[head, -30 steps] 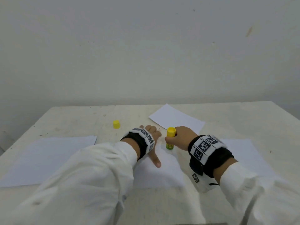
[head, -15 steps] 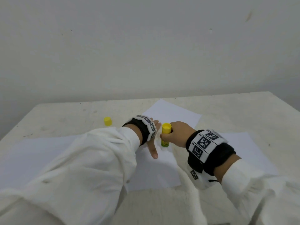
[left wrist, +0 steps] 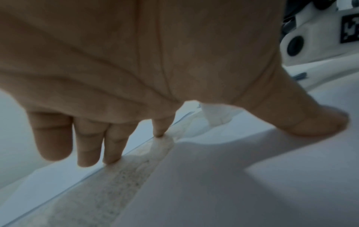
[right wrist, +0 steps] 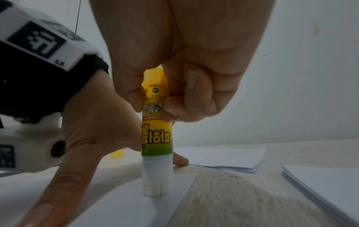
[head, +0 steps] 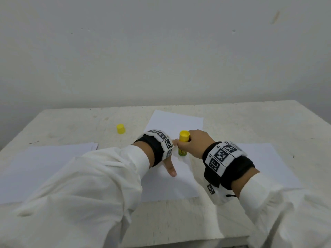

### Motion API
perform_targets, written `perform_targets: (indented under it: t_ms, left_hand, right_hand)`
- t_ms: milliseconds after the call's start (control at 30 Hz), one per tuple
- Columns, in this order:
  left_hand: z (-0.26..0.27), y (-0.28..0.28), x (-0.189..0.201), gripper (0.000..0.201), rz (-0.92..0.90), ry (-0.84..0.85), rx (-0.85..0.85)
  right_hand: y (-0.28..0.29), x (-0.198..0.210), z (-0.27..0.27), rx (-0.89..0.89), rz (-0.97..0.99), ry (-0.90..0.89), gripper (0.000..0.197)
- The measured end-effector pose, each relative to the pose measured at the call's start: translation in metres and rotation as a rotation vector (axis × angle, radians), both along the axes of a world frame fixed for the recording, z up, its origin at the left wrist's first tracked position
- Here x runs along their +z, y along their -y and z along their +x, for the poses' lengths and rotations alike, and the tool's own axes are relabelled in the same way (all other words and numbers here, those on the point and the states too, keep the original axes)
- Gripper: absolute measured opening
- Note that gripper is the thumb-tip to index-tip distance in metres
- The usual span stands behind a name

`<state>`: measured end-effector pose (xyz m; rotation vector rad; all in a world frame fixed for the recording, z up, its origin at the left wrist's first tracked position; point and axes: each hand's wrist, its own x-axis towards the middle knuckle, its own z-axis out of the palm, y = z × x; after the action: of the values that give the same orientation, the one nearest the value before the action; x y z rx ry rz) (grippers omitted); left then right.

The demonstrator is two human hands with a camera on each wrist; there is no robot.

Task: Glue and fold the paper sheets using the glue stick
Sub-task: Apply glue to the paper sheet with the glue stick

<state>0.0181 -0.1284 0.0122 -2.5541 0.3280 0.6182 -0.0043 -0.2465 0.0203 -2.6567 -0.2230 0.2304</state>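
Note:
A yellow-green glue stick [head: 183, 144] stands upright with its cap off, and my right hand [head: 195, 144] grips its upper body. In the right wrist view the white glue tip of the glue stick [right wrist: 156, 138] touches the middle paper sheet [right wrist: 136, 207] near its far edge. My left hand [head: 170, 161] lies just left of the stick, pressing the middle paper sheet [head: 179, 183] with straight fingers and the thumb spread out. In the left wrist view the fingertips [left wrist: 110, 159] rest at the sheet's [left wrist: 233, 184] edge.
The yellow cap [head: 120, 128] stands on the table to the back left. A paper stack [head: 44, 167] lies at the left, another sheet [head: 268, 167] at the right and one [head: 175, 120] behind the hands. The table's near edge [head: 179, 230] is close to me.
The head view has tilted, so the table sits lower in frame. Both hands keep their places: the right still grips the upright glue stick, the left still presses the sheet.

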Motion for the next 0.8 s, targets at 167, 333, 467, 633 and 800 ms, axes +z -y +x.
perform_targets:
  t_ms: [167, 333, 467, 633, 800]
  left_hand:
    - [0.001, -0.015, -0.009, 0.118, -0.166, -0.088, -0.027]
    - [0.0, -0.031, -0.023, 0.114, -0.27, -0.09, -0.011]
    - [0.001, -0.037, -0.026, 0.111, -0.247, -0.114, -0.04]
    - [0.005, -0.036, -0.026, 0.112, -0.213, -0.124, -0.04]
    - [0.005, -0.036, -0.028, 0.118, -0.223, -0.144, -0.002]
  right_hand:
    - [-0.002, -0.001, -0.003, -0.013, -0.004, 0.004, 0.041]
    - [-0.002, 0.001, -0.004, 0.005, -0.016, -0.006, 0.041]
    - [-0.002, 0.006, -0.008, 0.031, -0.041, -0.024, 0.04]
    - [0.008, 0.007, -0.022, 0.09, -0.042, -0.043, 0.039]
    - [0.021, 0.007, -0.049, 0.106, 0.001, -0.075, 0.031]
